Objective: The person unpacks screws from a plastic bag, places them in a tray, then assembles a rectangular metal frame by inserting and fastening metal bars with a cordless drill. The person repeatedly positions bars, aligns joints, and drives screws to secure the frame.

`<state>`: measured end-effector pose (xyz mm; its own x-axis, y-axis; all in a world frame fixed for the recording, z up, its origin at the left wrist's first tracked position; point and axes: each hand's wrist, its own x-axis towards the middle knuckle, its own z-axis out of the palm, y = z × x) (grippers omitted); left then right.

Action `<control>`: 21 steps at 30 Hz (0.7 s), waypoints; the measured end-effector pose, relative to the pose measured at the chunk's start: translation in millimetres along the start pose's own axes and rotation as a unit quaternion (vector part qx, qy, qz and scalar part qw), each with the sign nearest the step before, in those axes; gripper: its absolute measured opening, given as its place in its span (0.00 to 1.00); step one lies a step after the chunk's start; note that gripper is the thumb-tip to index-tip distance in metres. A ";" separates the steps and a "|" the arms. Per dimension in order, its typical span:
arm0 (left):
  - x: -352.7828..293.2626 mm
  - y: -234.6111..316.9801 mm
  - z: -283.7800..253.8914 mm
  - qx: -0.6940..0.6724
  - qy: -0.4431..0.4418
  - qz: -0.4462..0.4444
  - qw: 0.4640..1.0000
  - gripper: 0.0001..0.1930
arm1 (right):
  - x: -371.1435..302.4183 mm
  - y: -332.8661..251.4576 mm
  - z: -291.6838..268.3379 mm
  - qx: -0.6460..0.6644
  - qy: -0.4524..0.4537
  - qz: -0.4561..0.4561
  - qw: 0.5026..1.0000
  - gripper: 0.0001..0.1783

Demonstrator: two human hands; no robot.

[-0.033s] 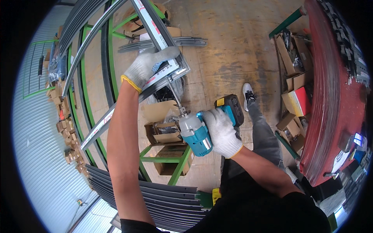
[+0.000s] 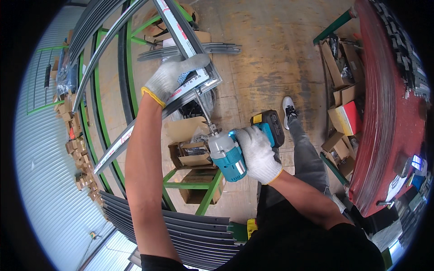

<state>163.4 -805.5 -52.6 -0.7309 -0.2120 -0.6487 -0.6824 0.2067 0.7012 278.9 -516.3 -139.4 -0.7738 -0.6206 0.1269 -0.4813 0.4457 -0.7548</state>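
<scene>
My left hand [image 2: 174,77], in a white knit glove with a yellow cuff, is closed around the corner of a grey metal frame [image 2: 192,85] with printed protective film. In my right hand [image 2: 258,153], also gloved, is a teal and grey cordless power driver [image 2: 227,156] with a black battery [image 2: 273,128] at its base. The driver's long shaft [image 2: 204,107] points up and left. Its tip meets the frame's edge near the corner, just below my left hand; whether it sits on a screw is hidden.
Green rack bars [image 2: 210,192] carry the frame and dark profiles [image 2: 181,226]. An open cardboard box [image 2: 190,151] with small parts stands under the corner. Loose grey strips [image 2: 221,48] lie beyond it. To the right are a red-topped bench [image 2: 384,135] and more boxes [image 2: 337,67].
</scene>
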 end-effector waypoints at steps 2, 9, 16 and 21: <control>-0.3 1.1 -1.8 -0.006 -0.020 0.032 0.999 0.33 | 1.4 -0.4 1.4 -0.008 -0.006 -0.001 1.000 0.16; 0.1 2.6 -1.2 0.036 0.018 0.014 0.999 0.33 | 1.0 -2.2 4.1 -0.029 -0.003 -0.004 1.000 0.15; -1.0 0.5 -3.9 0.013 0.009 -0.001 1.000 0.33 | 4.7 -7.3 3.9 -0.041 -0.033 0.008 0.999 0.14; -2.8 -3.1 -3.9 -0.046 -0.018 0.016 0.999 0.32 | 5.1 -9.0 4.1 -0.050 -0.032 -0.006 0.998 0.16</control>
<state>167.6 -809.3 -51.8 -0.7535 -0.1727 -0.6344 -0.6555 0.1237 0.7450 281.0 -526.1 -134.6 -0.7406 -0.6656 0.0918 -0.5319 0.4973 -0.6855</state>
